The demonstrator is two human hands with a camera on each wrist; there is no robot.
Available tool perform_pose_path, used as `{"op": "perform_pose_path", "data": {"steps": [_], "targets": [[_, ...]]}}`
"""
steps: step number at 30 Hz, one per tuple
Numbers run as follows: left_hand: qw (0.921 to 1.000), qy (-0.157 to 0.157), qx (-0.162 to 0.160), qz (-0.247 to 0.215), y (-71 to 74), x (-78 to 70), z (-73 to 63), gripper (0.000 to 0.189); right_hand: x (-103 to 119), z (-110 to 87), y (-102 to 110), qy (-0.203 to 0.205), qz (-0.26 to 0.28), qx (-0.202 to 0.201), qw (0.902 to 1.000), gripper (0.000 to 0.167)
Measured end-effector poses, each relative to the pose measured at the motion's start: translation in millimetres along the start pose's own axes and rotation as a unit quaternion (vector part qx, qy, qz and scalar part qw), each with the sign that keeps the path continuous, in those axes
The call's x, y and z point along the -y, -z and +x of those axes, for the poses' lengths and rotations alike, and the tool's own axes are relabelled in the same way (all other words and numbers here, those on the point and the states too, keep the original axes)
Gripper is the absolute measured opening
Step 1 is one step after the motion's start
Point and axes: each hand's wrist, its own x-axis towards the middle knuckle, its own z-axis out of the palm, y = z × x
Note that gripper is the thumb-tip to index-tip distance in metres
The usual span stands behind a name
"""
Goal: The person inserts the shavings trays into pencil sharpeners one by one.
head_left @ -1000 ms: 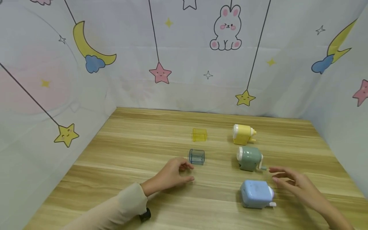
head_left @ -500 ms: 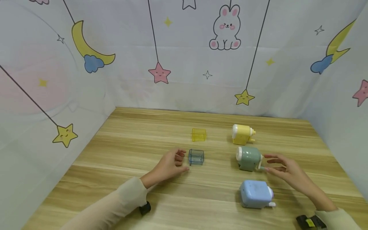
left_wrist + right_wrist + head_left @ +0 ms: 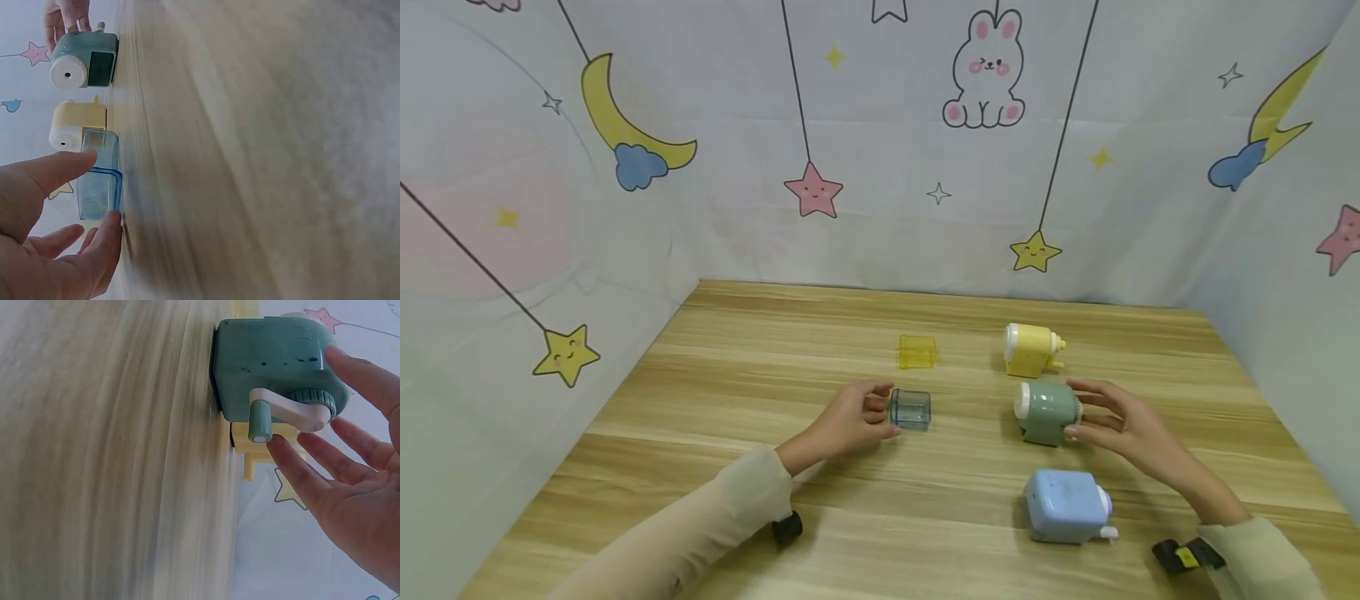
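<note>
A green crank pencil sharpener (image 3: 1049, 412) stands upright at the right of the table. My right hand (image 3: 1131, 429) reaches around its crank end, thumb and fingers spread; in the right wrist view a fingertip lies close to the handle of the white crank (image 3: 290, 411). A clear blue shavings drawer (image 3: 912, 410) lies on the table left of the sharpener. My left hand (image 3: 857, 417) is at its left end, thumb and fingers spread to either side of it. The fingertips overlap the drawer in the left wrist view (image 3: 100, 194); whether they press on it is hard to tell.
A yellow sharpener (image 3: 1032, 350) stands behind the green one, and a blue sharpener (image 3: 1067, 506) in front of it. A clear yellow drawer (image 3: 917, 352) lies behind the blue drawer. A printed white cloth (image 3: 887, 233) encloses the wooden table (image 3: 760, 333).
My right hand has moved left and away from me, from beside the blue sharpener to the green sharpener's crank end. My left hand has shifted to the blue drawer's left end.
</note>
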Motion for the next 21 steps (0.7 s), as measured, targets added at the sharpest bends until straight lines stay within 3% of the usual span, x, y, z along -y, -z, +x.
{"op": "perform_pose_path", "data": {"steps": [15,21], "targets": [[0.9987,0.000,0.024,-0.045,-2.7,2.0,10.0,0.070,1.7,11.4,-7.1,-0.002,-0.008,0.007,0.9999,0.059],[0.9990,-0.009,0.024,-0.037,-2.6,5.6,10.5,0.063,3.9,13.6,-9.4,0.000,-0.001,0.004,1.0000,0.058]]}}
